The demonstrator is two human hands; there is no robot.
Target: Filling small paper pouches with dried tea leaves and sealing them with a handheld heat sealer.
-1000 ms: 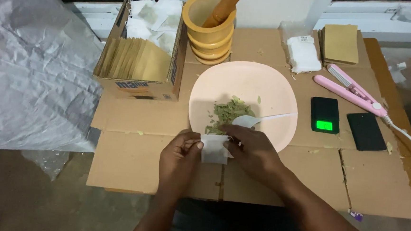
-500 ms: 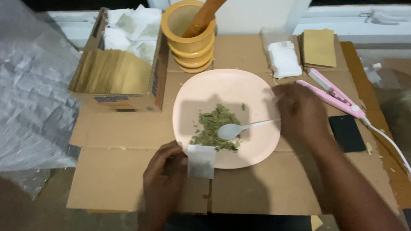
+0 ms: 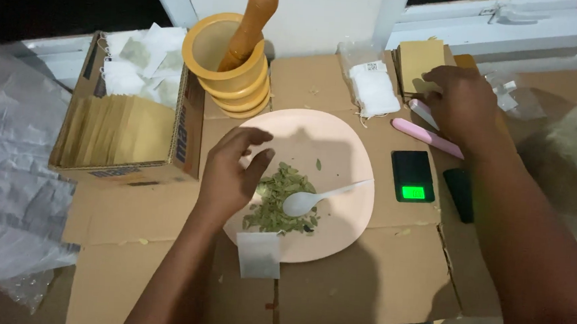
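A pink plate (image 3: 343, 145) holds a heap of dried green leaves (image 3: 278, 198) and a white plastic spoon (image 3: 319, 198). My left hand (image 3: 231, 175) hovers over the plate's left side, fingers apart, holding nothing. A small white filter bag (image 3: 258, 255) lies at the plate's near edge, untouched. My right hand (image 3: 462, 106) reaches to the far right, resting on a pink hair straightener (image 3: 427, 137) next to a stack of brown paper envelopes (image 3: 418, 60). Whether it grips anything is hidden.
A cardboard box (image 3: 126, 139) of brown envelopes and white bags stands at left. Stacked yellow mortars with a wooden pestle (image 3: 238, 62) sit behind the plate. A pack of white bags (image 3: 373, 87), a small scale with a green display (image 3: 412, 176) and a dark phone (image 3: 459, 192) lie at right.
My left hand let go of the filter bag and rose over the plate. My right hand moved farther away, from beside the plate to the straightener and envelopes.
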